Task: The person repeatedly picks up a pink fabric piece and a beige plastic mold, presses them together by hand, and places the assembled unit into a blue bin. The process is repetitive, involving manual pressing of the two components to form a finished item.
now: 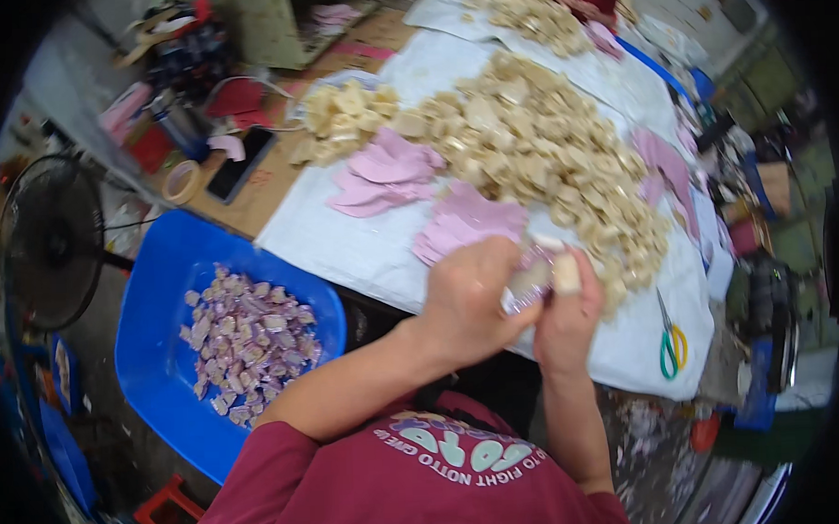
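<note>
Above the near edge of the white-covered table, my left hand [471, 292] and my right hand [569, 317] come together around a small pale piece with shiny purple edging [533, 278]. Both hands are closed on it, and the fingers partly hide it. Pale coverings sit on some fingertips of my right hand. Just beyond the hands lie soft pink sheets [469, 221], with a second pink stack [386, 173] farther left. A large heap of beige, flat, rounded pieces [526, 138] spreads behind them. To the right rest scissors [670, 341] with green and yellow handles.
A blue tub [153, 308] at the left holds many purple-edged pieces [251, 337]. Farther back are a phone [241, 167], a tape roll [182, 182] and a cluster of pale yellowish pieces [345, 107]. A fan [54, 242] stands far left. Another person's arm [577, 0] shows at the table's far end.
</note>
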Action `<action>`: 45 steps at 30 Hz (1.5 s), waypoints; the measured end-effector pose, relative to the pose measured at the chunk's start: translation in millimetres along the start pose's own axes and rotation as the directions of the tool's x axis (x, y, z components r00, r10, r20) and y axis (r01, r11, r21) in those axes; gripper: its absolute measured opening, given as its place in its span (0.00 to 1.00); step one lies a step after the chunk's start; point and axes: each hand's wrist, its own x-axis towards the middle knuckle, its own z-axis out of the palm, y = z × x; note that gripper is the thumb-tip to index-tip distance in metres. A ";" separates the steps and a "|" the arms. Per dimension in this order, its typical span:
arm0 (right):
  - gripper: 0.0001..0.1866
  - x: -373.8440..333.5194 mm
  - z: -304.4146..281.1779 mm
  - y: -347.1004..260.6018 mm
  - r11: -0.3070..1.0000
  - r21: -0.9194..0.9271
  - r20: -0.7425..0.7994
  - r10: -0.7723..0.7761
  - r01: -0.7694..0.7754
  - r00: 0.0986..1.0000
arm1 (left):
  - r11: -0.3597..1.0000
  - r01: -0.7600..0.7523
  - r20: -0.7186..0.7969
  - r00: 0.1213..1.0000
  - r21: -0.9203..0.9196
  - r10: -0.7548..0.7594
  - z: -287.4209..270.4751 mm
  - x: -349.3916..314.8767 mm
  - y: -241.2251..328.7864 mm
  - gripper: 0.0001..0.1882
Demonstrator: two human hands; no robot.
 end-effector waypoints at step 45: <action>0.19 -31.9 13.9 -18.8 0.893 0.282 0.187 0.309 -0.352 0.933 | 0.642 0.257 0.059 0.948 -0.722 -0.313 5.2 -30.6 6.6 0.16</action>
